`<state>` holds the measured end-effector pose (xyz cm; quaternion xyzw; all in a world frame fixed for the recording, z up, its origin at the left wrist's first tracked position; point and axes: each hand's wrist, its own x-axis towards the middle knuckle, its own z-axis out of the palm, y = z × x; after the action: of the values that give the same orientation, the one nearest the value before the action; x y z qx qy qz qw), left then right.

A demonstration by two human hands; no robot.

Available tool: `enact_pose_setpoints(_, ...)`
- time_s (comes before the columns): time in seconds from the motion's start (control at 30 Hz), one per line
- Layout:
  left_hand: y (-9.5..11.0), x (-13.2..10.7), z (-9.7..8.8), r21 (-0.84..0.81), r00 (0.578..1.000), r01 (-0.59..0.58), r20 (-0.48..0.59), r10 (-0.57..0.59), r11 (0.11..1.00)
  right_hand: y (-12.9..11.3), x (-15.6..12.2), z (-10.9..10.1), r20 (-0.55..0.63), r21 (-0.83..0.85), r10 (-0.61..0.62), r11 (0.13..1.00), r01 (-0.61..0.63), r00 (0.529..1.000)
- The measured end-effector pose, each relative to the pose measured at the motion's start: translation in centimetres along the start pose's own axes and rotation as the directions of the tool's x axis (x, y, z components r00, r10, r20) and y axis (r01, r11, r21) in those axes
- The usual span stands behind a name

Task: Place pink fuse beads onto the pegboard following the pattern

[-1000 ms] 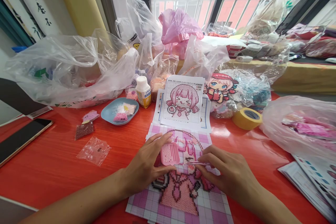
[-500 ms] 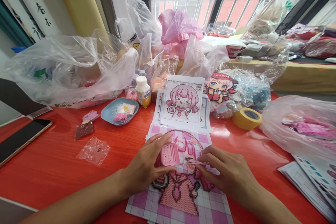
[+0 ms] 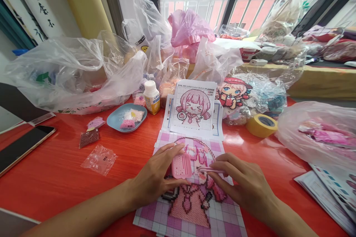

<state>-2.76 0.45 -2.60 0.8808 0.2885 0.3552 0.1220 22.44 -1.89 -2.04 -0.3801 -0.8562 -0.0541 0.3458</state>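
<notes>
My left hand (image 3: 162,168) grips a small pink bead tray (image 3: 181,166) between thumb and fingers, tilted above the pegboard. Pink tweezers (image 3: 210,170) are pinched in my right hand (image 3: 240,177), their tips pointing left toward the tray and a little apart from it. Under both hands lies a pink-and-white checked pegboard (image 3: 155,216) with a bead figure (image 3: 189,207) in pink with dark outlines. My hands and the tray hide part of the figure. Behind the board leans a printed pattern sheet (image 3: 194,107) of a pink-haired character.
Left of the board are a blue plate (image 3: 114,120) with bead packets, a white-capped bottle (image 3: 151,98), loose bead bags (image 3: 89,137) and a phone (image 3: 25,148). Yellow tape (image 3: 260,126) and a plastic bag (image 3: 319,137) stand to the right. More bags line the back by the window.
The bead tray has shifted slightly right and down with my left hand. The tweezers' position is nearly the same, with my right hand turned a little.
</notes>
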Motion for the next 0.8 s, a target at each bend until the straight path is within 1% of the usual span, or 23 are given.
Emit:
enact_pose_setpoints(0.1, 0.0, -0.1, 0.1, -0.015, 1.0, -0.007, 0.005, 0.007, 1.0, -0.5, 0.1, 0.0, 0.01, 0.061, 0.003, 0.998, -0.004, 1.0)
enact_pose_setpoints(0.27, -0.1, -0.2, 0.0, -0.035, 0.999, -0.019, 0.034, 0.021, 0.999, -1.2, 0.0, 0.5, 0.084, 0.145, -0.019, 0.989, 0.007, 0.996)
enact_pose_setpoints(0.67, 0.2, 0.0, 0.0, -0.065, 0.998, -0.046, 0.043, 0.049, 0.997, -1.0, -0.2, 0.8, 0.116, 0.138, -0.032, 0.99, 0.015, 0.993)
enact_pose_setpoints(0.8, 0.1, 0.1, -0.1, -0.065, 0.997, -0.056, 0.046, 0.059, 0.996, -1.1, -0.1, 0.8, 0.109, 0.143, -0.037, 0.99, 0.021, 0.993)
